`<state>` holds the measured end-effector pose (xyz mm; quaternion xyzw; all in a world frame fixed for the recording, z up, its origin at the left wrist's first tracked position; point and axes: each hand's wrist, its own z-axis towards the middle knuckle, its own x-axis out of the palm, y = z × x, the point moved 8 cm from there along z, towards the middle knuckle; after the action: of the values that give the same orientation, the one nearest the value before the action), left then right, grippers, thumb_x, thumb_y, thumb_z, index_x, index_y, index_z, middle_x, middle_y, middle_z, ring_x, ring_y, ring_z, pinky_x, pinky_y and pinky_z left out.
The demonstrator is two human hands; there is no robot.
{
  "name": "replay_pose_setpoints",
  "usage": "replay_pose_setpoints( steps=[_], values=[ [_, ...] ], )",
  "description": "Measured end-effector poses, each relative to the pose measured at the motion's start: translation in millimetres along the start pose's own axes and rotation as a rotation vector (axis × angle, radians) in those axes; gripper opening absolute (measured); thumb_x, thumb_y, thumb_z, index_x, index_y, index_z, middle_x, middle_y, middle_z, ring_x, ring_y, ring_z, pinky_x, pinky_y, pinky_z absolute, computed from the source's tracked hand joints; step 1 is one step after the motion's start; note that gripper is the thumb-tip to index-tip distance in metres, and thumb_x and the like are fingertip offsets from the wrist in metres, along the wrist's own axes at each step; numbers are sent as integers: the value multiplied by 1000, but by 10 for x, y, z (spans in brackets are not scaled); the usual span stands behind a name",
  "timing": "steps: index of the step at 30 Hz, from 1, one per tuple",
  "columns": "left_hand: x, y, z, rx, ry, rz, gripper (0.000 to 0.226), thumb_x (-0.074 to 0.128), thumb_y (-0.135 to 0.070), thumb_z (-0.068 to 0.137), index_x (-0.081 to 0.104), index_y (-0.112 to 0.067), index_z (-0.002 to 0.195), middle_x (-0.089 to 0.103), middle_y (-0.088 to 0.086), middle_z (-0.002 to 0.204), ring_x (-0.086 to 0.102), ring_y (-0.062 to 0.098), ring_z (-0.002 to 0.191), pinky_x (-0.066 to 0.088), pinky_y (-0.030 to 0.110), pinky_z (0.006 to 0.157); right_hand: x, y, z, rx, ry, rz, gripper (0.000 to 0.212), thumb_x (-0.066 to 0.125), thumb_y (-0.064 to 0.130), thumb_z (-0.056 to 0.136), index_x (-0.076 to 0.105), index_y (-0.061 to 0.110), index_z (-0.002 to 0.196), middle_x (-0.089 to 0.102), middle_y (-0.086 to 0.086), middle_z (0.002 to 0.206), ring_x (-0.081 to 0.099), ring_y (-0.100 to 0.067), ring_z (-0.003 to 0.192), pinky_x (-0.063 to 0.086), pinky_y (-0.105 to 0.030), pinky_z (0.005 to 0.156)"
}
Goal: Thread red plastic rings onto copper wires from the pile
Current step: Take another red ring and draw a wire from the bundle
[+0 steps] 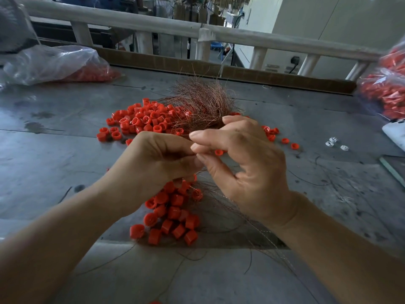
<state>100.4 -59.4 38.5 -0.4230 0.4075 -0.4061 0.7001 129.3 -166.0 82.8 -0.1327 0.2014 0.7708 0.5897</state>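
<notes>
Our left hand (pixel 157 163) grips copper wires (pixel 215 200), red rings (pixel 175 200) hanging under it. Our right hand (pixel 247 167) pinches one of them. The loose pile (pixel 140 119) lies toward the worktop's (pixel 65 154) far edge.

A pile of rings (pixel 140 119) is lying on the tabletop (pixel 54 154), the wire bundle (pixel 201 104) sitting against its right side. In front, the left hand (pixel 157 159) and right hand (pixel 247 163) are meeting above the strung rings (pixel 173 213). The left bag (pixel 59 64) and right bag (pixel 385 93) are flanking them, a railing (pixel 263 39) running behind
</notes>
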Motion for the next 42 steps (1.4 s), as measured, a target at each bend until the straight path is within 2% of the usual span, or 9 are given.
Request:
replay_pose_setpoints(
  steps=[4, 7, 13, 17, 21, 24, 30, 36, 42],
  values=[
    [-38, -36, 6, 37, -30, -55, 12, 74, -25, 62, 74, -28, 73, 68, 6, 67, 57, 16, 57, 48, 20, 53, 14, -97, 23, 123, 52, 133, 43, 66, 13, 77, 46, 8, 114, 56, 3, 104, 58, -14, 92, 48, -31, 87],
    [-79, -70, 16, 47, -65, -124, 21, 80, -26, 53, 75, -25, 74, 67, 4, 63, 55, 11, 55, 44, 16, 49, 95, -219, -25, 257, 133, 163, 53, 72, 21, 73, 47, 10, 119, 57, 6, 101, 61, -5, 84, 52, -26, 81],
    [-136, -12, 16, -23, -145, -215, 16, 68, -30, 55, 74, -22, 67, 67, -3, 59, 56, 6, 48, 42, 15, 41, 71, -292, -61, 272, 94, 73, 32, 70, 4, 74, 63, 1, 105, 63, 2, 77, 61, -9, 77, 52, -17, 71],
    [-206, 21, 24, -49, -203, -225, 16, 68, -29, 55, 74, -20, 67, 63, -2, 55, 55, 5, 46, 42, 15, 41, 65, -290, -49, 251, 144, 6, 14, 65, 3, 80, 68, 1, 94, 65, -6, 82, 58, -8, 78, 47, -12, 71],
    [-204, 55, 17, -68, -196, -209, 31, 72, -30, 45, 75, -23, 75, 68, -2, 61, 60, 5, 53, 48, 13, 51, -9, -329, -25, 278, 112, -76, 10, 61, 1, 81, 69, 2, 89, 58, 1, 81, 51, -4, 78, 37, -3, 70],
    [-186, 74, 8, -79, -165, -180, 43, 70, -25, 44, 73, -32, 87, 73, -7, 77, 66, 4, 67, 50, 11, 62, -57, -367, -20, 321, 94, -85, 7, 62, 3, 81, 68, 3, 84, 54, 4, 78, 49, -3, 73, 37, -3, 67],
    [-142, 26, 0, -84, -131, -211, 39, 65, -19, 53, 73, -36, 87, 73, -4, 76, 66, 6, 64, 51, 13, 59, -72, -367, -1, 314, 102, -110, 6, 62, 5, 81, 68, 5, 81, 54, 4, 78, 45, 5, 67, 35, -4, 64],
    [-158, 5, 12, -75, -124, -228, 35, 80, -4, 54, 75, -25, 82, 69, 1, 68, 65, 12, 60, 52, 19, 55, -82, -366, -2, 339, 98, -90, 7, 61, 6, 82, 67, 6, 81, 55, 4, 78, 47, 4, 69, 34, -4, 63],
    [-173, -20, 1, -47, -132, -248, 21, 64, -4, 61, 72, -19, 73, 71, 8, 76, 69, 17, 68, 52, 19, 57, -89, -339, 7, 340, 90, -73, 6, 62, 6, 81, 68, 7, 81, 52, 3, 78, 48, -2, 68, 39, -7, 62]
  ],
)
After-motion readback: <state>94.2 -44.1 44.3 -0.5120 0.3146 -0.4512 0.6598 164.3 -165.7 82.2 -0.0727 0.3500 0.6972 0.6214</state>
